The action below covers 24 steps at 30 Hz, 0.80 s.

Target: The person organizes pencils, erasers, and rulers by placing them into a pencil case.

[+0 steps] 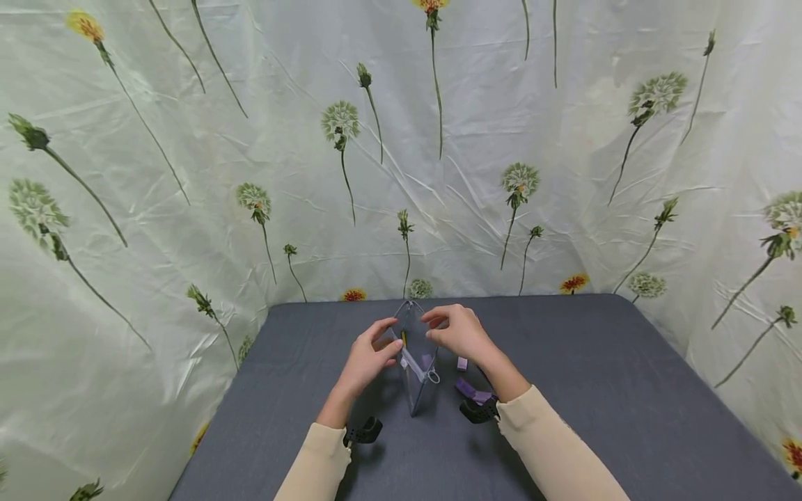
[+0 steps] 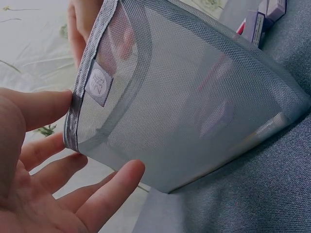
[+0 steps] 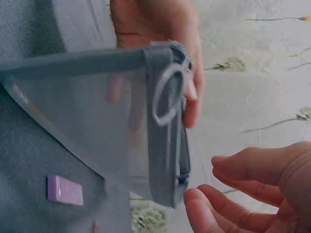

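A grey see-through mesh zipper pouch (image 1: 415, 393) stands upright on the table, its top spread apart. My left hand (image 1: 370, 356) pinches its rim; in the left wrist view, the thumb lies at the edge beside a small fabric label (image 2: 99, 82). My right hand (image 1: 460, 332) is at the opposite side, thumb and fingers apart. In the right wrist view, a fingertip is right at the end of the zipper edge (image 3: 181, 180). A pale loop (image 3: 169, 94) hangs from the pouch's near corner. Through the mesh show a slim yellow item (image 1: 404, 339) and something purple (image 2: 217, 116).
A small purple block (image 3: 65, 190) lies on the dark grey table (image 1: 564, 390) to the right of the pouch. Nearer my right wrist are more purple pieces (image 1: 471, 391). A flower-printed curtain (image 1: 470, 174) hangs behind the table.
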Available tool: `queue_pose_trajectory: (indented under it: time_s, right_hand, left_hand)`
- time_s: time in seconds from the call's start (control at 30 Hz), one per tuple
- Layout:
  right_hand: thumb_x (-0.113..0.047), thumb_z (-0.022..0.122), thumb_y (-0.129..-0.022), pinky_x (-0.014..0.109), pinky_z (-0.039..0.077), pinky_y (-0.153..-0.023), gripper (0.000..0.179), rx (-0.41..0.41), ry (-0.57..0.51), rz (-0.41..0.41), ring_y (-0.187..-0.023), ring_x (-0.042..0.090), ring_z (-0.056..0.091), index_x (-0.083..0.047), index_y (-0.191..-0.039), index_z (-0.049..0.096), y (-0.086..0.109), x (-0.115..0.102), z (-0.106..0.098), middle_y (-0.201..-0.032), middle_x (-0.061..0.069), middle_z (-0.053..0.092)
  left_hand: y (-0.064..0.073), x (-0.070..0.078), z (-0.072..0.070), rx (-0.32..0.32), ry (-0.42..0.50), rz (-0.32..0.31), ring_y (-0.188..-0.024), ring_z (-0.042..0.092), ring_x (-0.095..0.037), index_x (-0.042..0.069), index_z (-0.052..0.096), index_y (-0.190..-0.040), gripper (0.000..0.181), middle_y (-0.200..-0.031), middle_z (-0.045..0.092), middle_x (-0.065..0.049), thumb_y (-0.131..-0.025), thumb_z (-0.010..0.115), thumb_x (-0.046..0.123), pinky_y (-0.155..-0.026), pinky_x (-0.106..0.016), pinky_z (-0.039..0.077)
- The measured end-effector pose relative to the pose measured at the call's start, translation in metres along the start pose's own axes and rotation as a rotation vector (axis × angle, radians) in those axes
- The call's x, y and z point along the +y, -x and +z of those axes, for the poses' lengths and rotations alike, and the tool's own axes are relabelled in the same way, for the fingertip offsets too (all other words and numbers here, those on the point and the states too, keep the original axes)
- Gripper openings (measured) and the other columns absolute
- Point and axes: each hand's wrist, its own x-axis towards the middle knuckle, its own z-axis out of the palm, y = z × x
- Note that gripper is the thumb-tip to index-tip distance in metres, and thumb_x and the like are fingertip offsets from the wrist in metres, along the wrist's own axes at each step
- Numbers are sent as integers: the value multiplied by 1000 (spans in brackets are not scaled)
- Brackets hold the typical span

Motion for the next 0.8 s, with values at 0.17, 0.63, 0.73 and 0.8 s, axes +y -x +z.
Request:
queue_pose_trajectory:
  time_s: [0.17, 0.63, 0.73, 0.8]
  right_hand:
    - [-9, 76, -88, 37, 57, -71, 26, 35, -9, -13, -94, 24, 70, -18, -112, 76, 8, 8, -11, -106, 7, 73]
    - [-10, 75, -89, 41, 56, -78, 30, 98, 6, 32, -99, 28, 68, -15, -118, 74, 25, 42, -41, -109, 10, 73]
    - [-10, 76, -89, 41, 56, -77, 30, 108, 2, 52, -100, 29, 68, -15, -119, 74, 27, 50, -44, -109, 11, 73]
    - [-9, 75, -89, 42, 56, -77, 31, 108, 5, 63, -100, 30, 69, -14, -119, 74, 27, 57, -46, -110, 13, 72]
  left_hand:
    - [-1, -3, 0, 16, -41, 27, -136, 47, -36, 30, 56, -141, 48, -154, 44, -2, -96, 71, 23, -87, -48, 56]
    - [-2, -9, -1, 48, -144, 93, -133, 52, -25, 32, 58, -140, 48, -150, 48, 8, -94, 72, 29, -99, -46, 49]
    - [-2, -9, -1, 51, -141, 97, -133, 52, -26, 31, 58, -140, 48, -150, 49, 7, -94, 73, 29, -100, -46, 48]
    - [-2, -9, -2, 49, -136, 98, -134, 51, -26, 31, 58, -140, 48, -150, 49, 7, -94, 73, 29, -100, -47, 48]
